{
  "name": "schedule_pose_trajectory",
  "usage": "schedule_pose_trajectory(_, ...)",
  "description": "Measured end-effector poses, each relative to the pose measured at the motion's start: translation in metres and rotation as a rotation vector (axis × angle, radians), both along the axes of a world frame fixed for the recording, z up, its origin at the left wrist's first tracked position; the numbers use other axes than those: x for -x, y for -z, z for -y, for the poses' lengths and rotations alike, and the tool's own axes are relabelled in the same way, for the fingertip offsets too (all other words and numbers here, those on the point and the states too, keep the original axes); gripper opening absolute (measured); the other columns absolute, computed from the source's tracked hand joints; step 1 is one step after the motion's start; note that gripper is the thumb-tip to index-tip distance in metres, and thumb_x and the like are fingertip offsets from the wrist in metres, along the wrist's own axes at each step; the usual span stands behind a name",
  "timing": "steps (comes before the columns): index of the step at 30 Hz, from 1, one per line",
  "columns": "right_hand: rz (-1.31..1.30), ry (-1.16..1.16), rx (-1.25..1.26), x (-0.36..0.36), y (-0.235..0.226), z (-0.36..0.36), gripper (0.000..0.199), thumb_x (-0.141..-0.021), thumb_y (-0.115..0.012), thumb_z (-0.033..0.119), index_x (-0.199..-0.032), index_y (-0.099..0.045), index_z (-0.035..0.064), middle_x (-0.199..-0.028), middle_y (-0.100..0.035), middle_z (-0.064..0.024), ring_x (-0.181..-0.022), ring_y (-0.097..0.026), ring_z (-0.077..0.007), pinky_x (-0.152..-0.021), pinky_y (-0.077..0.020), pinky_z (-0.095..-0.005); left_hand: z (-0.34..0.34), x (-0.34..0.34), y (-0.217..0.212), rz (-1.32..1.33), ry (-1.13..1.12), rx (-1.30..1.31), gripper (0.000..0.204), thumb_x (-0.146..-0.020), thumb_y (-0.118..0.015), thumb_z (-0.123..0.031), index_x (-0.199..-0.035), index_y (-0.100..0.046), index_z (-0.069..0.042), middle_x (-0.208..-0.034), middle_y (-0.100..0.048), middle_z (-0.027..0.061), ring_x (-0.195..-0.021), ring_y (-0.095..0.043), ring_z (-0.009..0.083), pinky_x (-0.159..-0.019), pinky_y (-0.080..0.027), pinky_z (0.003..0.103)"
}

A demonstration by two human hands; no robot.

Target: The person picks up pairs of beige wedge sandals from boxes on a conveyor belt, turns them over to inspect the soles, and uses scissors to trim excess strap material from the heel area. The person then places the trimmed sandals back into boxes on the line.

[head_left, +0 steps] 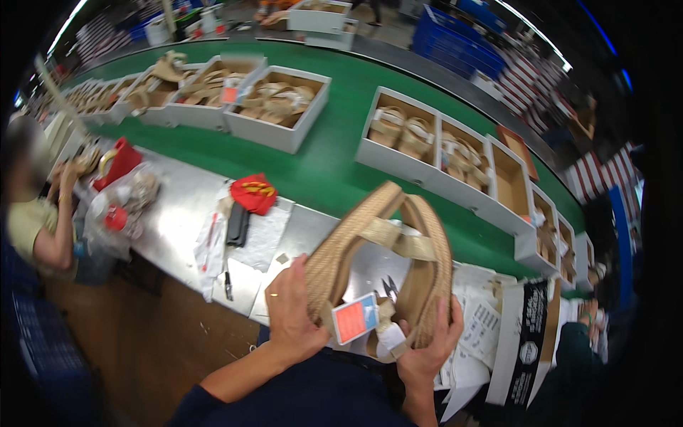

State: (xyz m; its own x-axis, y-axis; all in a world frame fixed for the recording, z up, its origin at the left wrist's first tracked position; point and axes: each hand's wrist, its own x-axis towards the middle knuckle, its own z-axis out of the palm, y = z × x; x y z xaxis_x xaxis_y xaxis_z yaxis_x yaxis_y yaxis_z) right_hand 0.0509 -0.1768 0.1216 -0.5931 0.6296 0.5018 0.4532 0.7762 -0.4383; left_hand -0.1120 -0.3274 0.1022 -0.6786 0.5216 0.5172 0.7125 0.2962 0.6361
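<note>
Head view, lower middle of the frame: my left hand (290, 313) curls its fingers (284, 274) around the left one of a pair of tan woven wedge sandals with beige straps (384, 263), thumb pressed along its side. My right hand (427, 349) closes on the right sandal from below, its fingertips (455, 313) hooked over the woven edge. Both hands grip the pair firmly, held upright and pressed together above the table edge, soles outward, toes tipped toward the upper middle of the frame. An orange and blue paper tag (356, 318) hangs between my hands, just above a white strap end (390, 340).

Beneath the sandals lies a brushed metal worktable (178, 220), running toward the left of the frame. On it, left of centre, rest a red cloth (254, 192), a black flat case (237, 224) and white paper sheets (263, 238). More white printed sheets (480, 327) pile at lower right, beside a black and white shoebox lid (526, 341).

Behind the table a green conveyor belt (327, 156) curves across the upper frame, carrying open white shoeboxes with sandals inside (277, 107). At far left another person's arm (57, 228) reaches onto the table near a red bag (117, 162).
</note>
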Motion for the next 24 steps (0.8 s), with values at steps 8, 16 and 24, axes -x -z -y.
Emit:
schedule_pose_trajectory(8,-0.027,-0.007,-0.097,-0.005,0.009,-0.006,0.067,-0.074,-0.077,0.015,-0.134,-0.050,-0.0001,-0.138,-0.040,-0.0294,-0.124,-0.044,-0.0469,-0.102,-0.0372,-0.0543,0.001,0.005,0.006,-0.103,-0.008,-0.042,0.101,-0.064,-0.077,-0.017,-0.148,-0.025,0.004,-0.142,-0.044,0.0277,-0.119,-0.048,0.0400,-0.099,-0.035,0.048)
schedule_pose_trajectory(16,-0.125,-0.036,-0.272,-0.023,0.029,-0.022,0.063,-0.077,-0.076,0.021,-0.131,-0.047,0.0078,-0.135,-0.039,-0.0328,-0.120,-0.046,-0.0484,-0.096,-0.0408,-0.0572,0.013,0.024,0.026,-0.287,0.062,-0.116,0.097,-0.069,-0.083,-0.022,-0.147,-0.030,-0.001,-0.137,-0.046,0.0319,-0.116,-0.051,0.0411,-0.097,-0.040,0.048)
schedule_pose_trajectory(24,-0.254,-0.220,-0.172,-0.040,0.031,-0.042,0.070,-0.077,-0.077,0.021,-0.137,-0.044,0.0079,-0.137,-0.038,-0.0319,-0.122,-0.044,-0.0464,-0.099,-0.0401,-0.0548,0.019,0.040,0.032,-0.237,0.177,-0.264,0.079,-0.074,-0.079,-0.021,-0.141,-0.039,-0.013,-0.131,-0.049,0.0265,-0.115,-0.051,0.0396,-0.092,-0.044,0.049)
